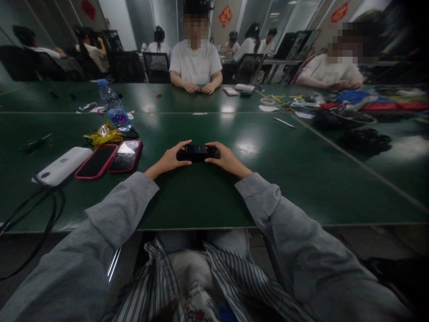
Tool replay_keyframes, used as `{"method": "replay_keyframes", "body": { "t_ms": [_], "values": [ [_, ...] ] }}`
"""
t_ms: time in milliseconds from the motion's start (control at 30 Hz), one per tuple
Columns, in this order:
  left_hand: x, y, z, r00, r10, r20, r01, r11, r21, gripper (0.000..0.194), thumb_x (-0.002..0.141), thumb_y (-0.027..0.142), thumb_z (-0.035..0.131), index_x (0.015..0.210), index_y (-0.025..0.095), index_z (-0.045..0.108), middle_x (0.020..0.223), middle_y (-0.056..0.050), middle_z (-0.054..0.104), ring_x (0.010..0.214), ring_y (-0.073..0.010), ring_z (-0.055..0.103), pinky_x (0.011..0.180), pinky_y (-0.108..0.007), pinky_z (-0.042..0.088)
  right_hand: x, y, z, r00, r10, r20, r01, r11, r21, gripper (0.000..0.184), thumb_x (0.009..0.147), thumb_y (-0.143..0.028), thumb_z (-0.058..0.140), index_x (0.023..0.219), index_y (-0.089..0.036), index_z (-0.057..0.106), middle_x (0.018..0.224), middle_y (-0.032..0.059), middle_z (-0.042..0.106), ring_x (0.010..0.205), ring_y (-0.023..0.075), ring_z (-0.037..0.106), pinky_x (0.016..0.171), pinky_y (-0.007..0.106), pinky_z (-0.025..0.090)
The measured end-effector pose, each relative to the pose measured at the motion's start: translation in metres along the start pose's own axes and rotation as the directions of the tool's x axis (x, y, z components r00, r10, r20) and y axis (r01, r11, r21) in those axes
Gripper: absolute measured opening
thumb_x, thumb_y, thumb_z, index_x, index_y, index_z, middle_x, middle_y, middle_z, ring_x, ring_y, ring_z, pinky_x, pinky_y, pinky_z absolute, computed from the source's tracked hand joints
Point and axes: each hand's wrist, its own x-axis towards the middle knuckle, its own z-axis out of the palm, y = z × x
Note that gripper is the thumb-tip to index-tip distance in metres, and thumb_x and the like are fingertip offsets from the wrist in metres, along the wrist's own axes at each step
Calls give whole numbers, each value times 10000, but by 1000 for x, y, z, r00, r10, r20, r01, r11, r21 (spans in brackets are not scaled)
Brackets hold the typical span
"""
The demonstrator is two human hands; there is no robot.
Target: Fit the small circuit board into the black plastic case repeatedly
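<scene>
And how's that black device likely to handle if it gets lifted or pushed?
The black device is probably stiff: it shows no sag between the left hand and right hand. Its oblong shape suggests it would slide rather than roll. The face looks like a screen, so it may be fragile.

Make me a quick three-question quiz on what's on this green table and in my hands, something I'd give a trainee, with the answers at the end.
1. True or false: the left hand and the right hand hold opposite ends of the black handheld device.

2. Where do the two smartphones in pinkish-red cases lie, as the wearer sees them?
A) beneath the right hand
B) to the right of both hands
C) to the left of the left hand

3. Fill in the blank: just beyond the shiny yellow wrapper is a clear plastic ____ with a blue cap.

Key: 1. True. 2. C. 3. Bottle.
</scene>
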Motion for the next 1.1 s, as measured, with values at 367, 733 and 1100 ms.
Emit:
{"method": "replay_keyframes", "body": {
  "t_ms": [367,733,1100],
  "values": [
    [0,-3,0,999,-42,-12,42,999,11,872,726,385,773,1465,293,320,1393,-117,513,1182,-308,573,1025,-501,426,0,1,2,1000,15,-19,-15,1000,8,528,754,-300,747,1240,-240,549,1208,94,615,1129,294,584,933,501,494],
    [1,-7,2,996,-84,-26,85,996,28,904,703,413,786,1455,244,313,1323,-147,573,1192,-318,575,1009,-504,442,3,2,-1,995,68,-76,-52,980,194,522,736,-361,748,1206,-233,561,1173,87,627,1090,278,604,901,467,517],
    [0,-4,-1,998,-65,5,65,998,23,866,751,390,754,1473,251,297,1199,-112,649,1159,-297,599,1020,-507,414,9,27,-36,899,244,-363,-167,959,229,519,714,-386,737,1171,-225,551,1190,106,633,1112,282,592,898,454,519]
  ]
}}
